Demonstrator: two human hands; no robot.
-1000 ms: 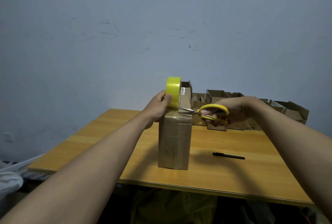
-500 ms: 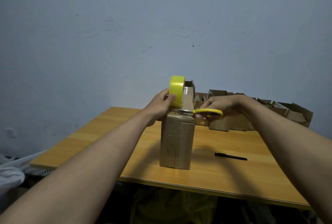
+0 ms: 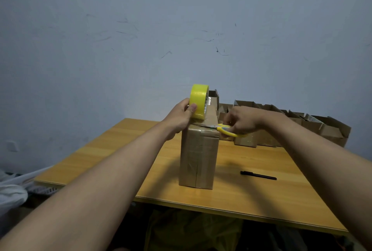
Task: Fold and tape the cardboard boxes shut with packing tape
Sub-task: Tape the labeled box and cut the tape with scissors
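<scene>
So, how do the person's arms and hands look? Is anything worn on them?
Both forearms are bare as far as the picture shows: no sleeve is in view. The left hand and the right hand wear no glove, and no watch, ring or bracelet can be seen.

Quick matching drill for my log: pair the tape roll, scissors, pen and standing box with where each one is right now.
Things:
1. tape roll
2. scissors
3. pen
4. standing box

Places:
A. lying loose on the table, right of the box
B. held by the left hand, above the box top
C. upright near the table's middle
D. held by the right hand, blades at the box top

Pairs: 1-B, 2-D, 3-A, 4-C
</scene>
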